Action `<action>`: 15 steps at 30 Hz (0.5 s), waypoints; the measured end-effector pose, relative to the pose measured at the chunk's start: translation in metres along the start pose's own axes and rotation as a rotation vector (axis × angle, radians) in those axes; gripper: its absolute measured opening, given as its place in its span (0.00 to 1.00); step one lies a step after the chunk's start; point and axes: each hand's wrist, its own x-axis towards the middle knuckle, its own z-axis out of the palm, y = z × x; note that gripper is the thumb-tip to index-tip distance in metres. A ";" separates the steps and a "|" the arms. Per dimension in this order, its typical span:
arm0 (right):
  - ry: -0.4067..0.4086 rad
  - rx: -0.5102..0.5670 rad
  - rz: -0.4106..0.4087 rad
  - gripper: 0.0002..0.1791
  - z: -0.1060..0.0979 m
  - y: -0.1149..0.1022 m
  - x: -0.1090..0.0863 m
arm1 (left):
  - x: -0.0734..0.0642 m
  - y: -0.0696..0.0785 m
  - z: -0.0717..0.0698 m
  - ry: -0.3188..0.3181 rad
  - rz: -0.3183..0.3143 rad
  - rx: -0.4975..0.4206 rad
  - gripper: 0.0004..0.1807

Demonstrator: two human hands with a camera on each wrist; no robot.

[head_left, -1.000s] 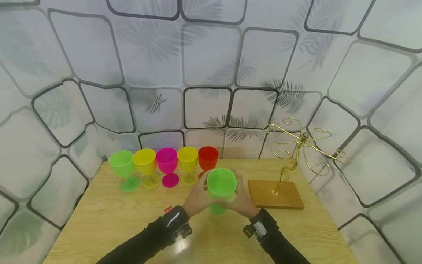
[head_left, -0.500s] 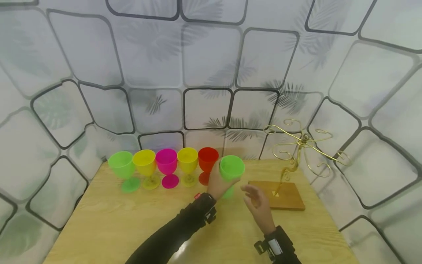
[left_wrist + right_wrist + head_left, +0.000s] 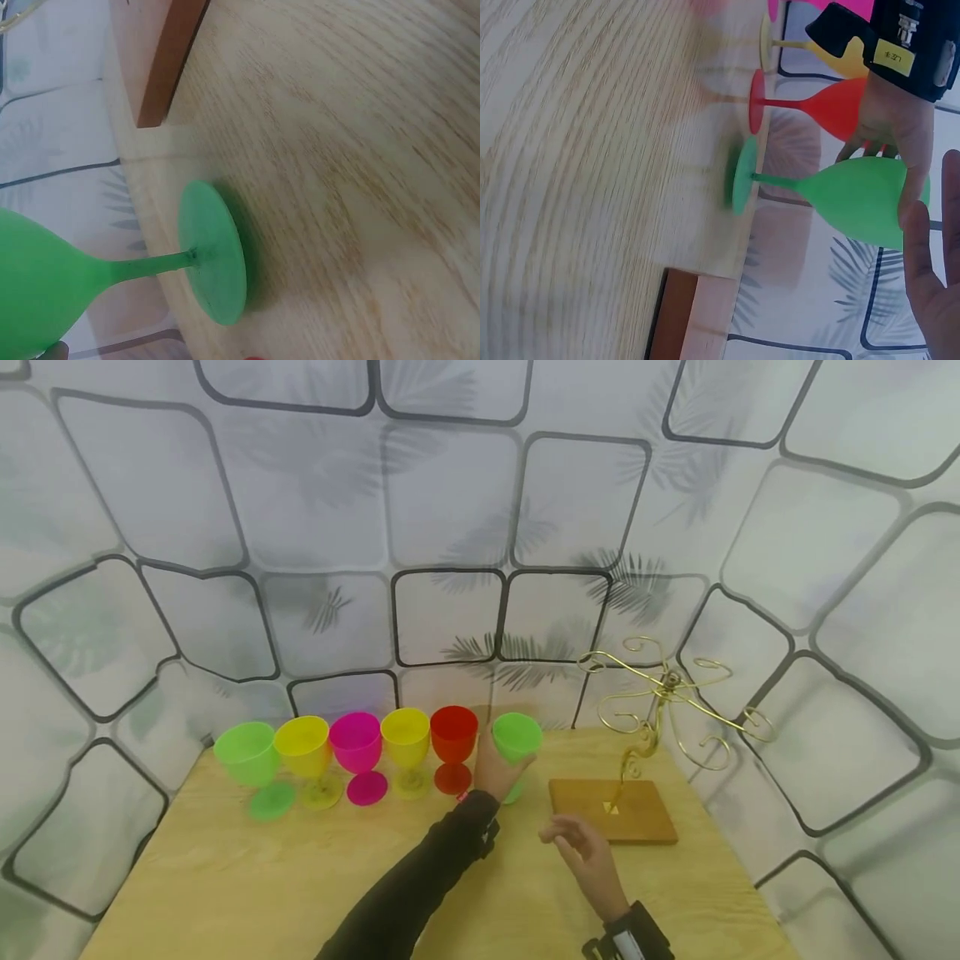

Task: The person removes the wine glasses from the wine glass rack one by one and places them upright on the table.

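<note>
My left hand [image 3: 497, 770] grips the bowl of a green plastic goblet [image 3: 519, 739] at the right end of a row. In the left wrist view the goblet's round foot [image 3: 214, 255] is at the tabletop; whether it bears its full weight there I cannot tell. Beside it on the left stands a red goblet [image 3: 453, 735], with a small gap between their feet in the right wrist view. My right hand [image 3: 592, 864] hovers over the table in front of the wooden base, fingers loosely bent, holding nothing.
Further left stand a yellow goblet [image 3: 406, 739], a magenta goblet [image 3: 356, 743], another yellow goblet [image 3: 303, 747] and another green goblet [image 3: 247, 756]. To the right, a gold wire rack [image 3: 666, 687] rises from a wooden base [image 3: 611, 810]. Patterned fabric [image 3: 450, 527] surrounds the table [image 3: 300, 877].
The left hand has carried the green goblet away from me to the row's right end. My right hand has let go of it and drawn back to the right. The view has shifted slightly.
</note>
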 end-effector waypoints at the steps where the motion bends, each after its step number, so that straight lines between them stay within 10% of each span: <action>1: 0.002 0.001 0.004 0.14 0.000 0.000 0.000 | 0.001 -0.001 0.001 0.010 -0.009 -0.002 0.48; 15: -0.090 -0.013 0.054 0.14 -0.003 -0.005 0.002 | 0.011 -0.012 0.016 0.084 -0.055 -0.001 0.52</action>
